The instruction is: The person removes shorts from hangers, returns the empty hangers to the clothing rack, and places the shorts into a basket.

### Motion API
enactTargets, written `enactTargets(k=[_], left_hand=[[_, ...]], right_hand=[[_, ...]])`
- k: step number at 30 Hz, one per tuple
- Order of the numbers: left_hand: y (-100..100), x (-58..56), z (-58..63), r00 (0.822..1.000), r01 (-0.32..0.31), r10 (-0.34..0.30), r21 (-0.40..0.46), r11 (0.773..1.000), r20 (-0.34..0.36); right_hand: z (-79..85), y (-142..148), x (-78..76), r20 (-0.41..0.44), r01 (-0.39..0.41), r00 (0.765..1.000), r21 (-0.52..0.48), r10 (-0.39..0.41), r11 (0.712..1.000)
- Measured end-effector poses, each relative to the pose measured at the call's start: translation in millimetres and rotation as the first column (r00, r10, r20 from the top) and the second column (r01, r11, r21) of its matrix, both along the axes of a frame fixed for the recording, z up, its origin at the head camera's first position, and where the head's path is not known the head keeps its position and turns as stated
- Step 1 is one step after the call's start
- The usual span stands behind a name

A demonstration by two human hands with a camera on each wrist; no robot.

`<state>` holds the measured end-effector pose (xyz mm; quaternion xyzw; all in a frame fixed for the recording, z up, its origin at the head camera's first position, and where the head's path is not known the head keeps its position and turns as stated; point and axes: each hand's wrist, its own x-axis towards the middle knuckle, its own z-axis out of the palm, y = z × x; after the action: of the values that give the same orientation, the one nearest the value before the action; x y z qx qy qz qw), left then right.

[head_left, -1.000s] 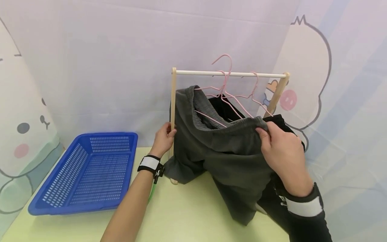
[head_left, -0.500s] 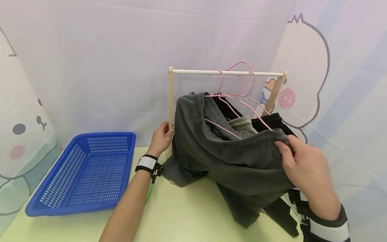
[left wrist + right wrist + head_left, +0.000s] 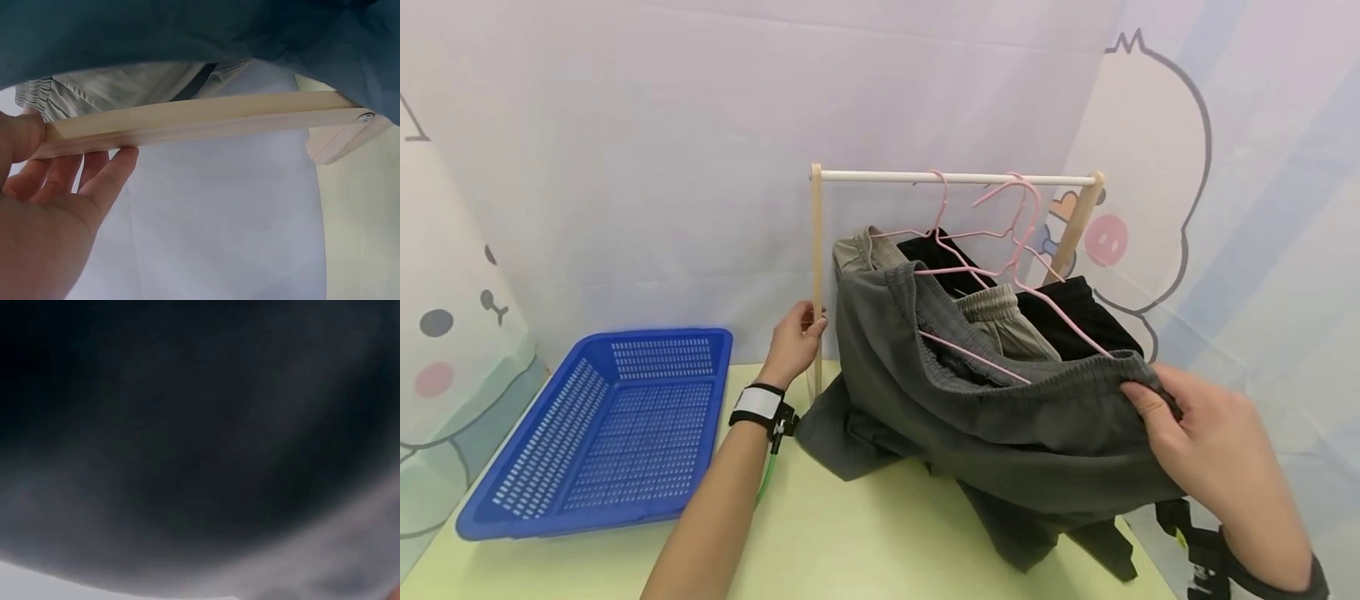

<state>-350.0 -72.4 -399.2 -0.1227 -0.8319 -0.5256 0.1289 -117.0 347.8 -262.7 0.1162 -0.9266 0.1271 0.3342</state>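
Observation:
In the head view my right hand [image 3: 1221, 442] pinches one end of the waistband of dark grey shorts [image 3: 1045, 442]. A pink wire hanger [image 3: 1017, 260] sits inside that waistband, its hook in front of the white rod and apparently off it. My left hand [image 3: 793, 343] grips the left wooden post [image 3: 817, 267] of a small clothes rack. In the left wrist view the thumb lies on one side of the post [image 3: 200, 119] and the fingers on the other. Blurred dark cloth [image 3: 187, 437] fills most of the right wrist view.
Beige shorts [image 3: 1000, 312] and a black garment [image 3: 1078, 312] hang on pink hangers from the rack's white rod [image 3: 880, 177]. A blue plastic basket [image 3: 718, 417] stands left on the pale green table [image 3: 865, 533]. Printed curtains [image 3: 662, 167] close off the back and sides.
The dark grey shorts and their hanger have come down, right and nearer with my right hand. The hanger's hook dropped from above the rod, and the beige shorts came into view. My left hand stayed on the post.

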Motion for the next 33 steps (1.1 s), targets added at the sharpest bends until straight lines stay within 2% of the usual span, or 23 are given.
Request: enactTargets(k=[7, 13, 17, 21, 25, 28, 33], left_hand=[[-5, -0.2, -0.2, 0.999, 0.024, -0.024, 0.013, 1.0, 0.027], [-6, -2.9, -0.5, 1.0, 0.02, -0.02, 0.021, 1.0, 0.009], [-8, -1.5, 1.1, 0.999, 0.052, -0.052, 0.052, 0.997, 0.002], [-12, 3.1, 4.2, 0.996, 0.082, -0.084, 0.069, 0.994, 0.031], [-21, 11.0, 7.9, 0.995, 0.086, -0.088, 0.046, 0.995, 0.044], [-33, 21.3, 12.9, 0.997, 0.072, -0.073, 0.02, 0.997, 0.031], [-51, 46.8, 34.4, 0.999, 0.031, -0.029, -0.071, 0.997, 0.019]], right_hand=[[-4.6, 13, 1.3, 0.004, -0.05, 0.999, 0.009, 0.05, 0.999], [-10.8, 22, -1.3, -0.024, -0.114, 0.993, 0.004, 0.114, 0.994], [-13.6, 27, -3.9, -0.009, -0.152, 0.988, 0.008, 0.152, 0.988], [-17.7, 29, -7.2, 0.021, -0.202, 0.979, -0.015, 0.202, 0.979], [-21.8, 30, -10.3, 0.04, -0.249, 0.967, -0.04, 0.251, 0.968], [-23.9, 30, -13.2, 0.049, -0.28, 0.958, -0.04, 0.281, 0.959], [-26.6, 29, -17.3, 0.073, -0.314, 0.946, -0.039, 0.316, 0.949]])
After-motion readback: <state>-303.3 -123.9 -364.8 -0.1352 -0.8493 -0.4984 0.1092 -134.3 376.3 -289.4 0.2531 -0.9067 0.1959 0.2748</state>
